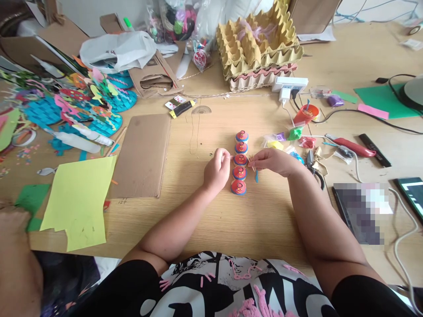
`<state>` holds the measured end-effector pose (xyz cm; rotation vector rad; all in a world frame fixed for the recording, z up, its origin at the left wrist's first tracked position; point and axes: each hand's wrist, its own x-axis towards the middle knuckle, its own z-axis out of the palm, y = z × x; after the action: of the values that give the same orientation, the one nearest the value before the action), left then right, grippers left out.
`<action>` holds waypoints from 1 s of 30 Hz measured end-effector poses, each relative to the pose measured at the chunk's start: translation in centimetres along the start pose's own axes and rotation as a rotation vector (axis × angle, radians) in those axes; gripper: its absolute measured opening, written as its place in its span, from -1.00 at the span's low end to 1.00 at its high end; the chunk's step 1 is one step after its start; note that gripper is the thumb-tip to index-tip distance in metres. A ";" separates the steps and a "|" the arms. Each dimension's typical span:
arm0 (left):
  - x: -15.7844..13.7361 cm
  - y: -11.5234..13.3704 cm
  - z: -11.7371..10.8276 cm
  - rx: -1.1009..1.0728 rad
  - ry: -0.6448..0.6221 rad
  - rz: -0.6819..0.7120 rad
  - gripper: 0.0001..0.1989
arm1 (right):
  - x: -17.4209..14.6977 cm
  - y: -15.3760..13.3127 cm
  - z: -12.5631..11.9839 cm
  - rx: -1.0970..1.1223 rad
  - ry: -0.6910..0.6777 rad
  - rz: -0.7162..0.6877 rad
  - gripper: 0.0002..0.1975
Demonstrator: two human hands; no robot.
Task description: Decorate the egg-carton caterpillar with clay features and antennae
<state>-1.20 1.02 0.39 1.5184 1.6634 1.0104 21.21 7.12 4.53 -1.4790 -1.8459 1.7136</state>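
Wearing a black-sleeved top (231,286) with pink bits on the print, right at the near edge, and reaching in over a wooden table (198,224). Got a yellow paper sheet (79,202) off to the left. Then, dead ahead, got a row of five red-topped pieces (239,172) with blue rims, lined up near to far, plus a little blue sliver (256,176) just to the right. Got the left hand (217,169) curled in just left of the middle piece (240,160), thumb and index tips close together; honestly can't tell if pinching or touching anything. Got the right hand (274,159) on the opposite side, thumb and fingers pinched around a small bunch of thin wooden sticks (252,163), ends right by that same piece. Past that, see a cardboard sheet (140,156) on the left, pliers (309,159) on the right, an orange cup (306,115) farther back, and stacked egg trays (259,53) at the far side.
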 end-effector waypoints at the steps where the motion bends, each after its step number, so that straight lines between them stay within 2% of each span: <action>1: 0.0 -0.1 0.1 -0.021 0.000 -0.002 -0.85 | 0.2 0.2 0.1 0.013 0.018 -0.010 -0.68; 8: 0.4 -0.8 0.3 -0.069 -0.007 -0.015 -0.87 | 0.9 0.9 0.4 0.032 0.086 -0.040 -0.69; 13: 0.3 -0.5 0.3 -0.036 -0.006 0.007 -0.94 | -0.1 -0.4 0.3 -0.192 0.253 0.079 -0.76; 21: 0.3 -0.5 0.2 0.009 0.040 0.041 -0.95 | -0.6 -1.2 0.0 -0.318 0.150 0.210 -0.76; 27: 0.3 -0.6 0.2 0.013 0.040 0.054 -0.94 | -1.1 -1.3 -0.7 -0.490 0.109 0.239 -0.81; 30: 0.2 -0.6 0.3 0.017 0.047 0.052 -0.93 | -1.5 -1.4 -0.9 -0.592 0.133 0.238 -0.80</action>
<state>-1.30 1.28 -0.29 1.5676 1.6767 1.0693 21.84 6.84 6.68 -2.0388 -2.2971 1.1504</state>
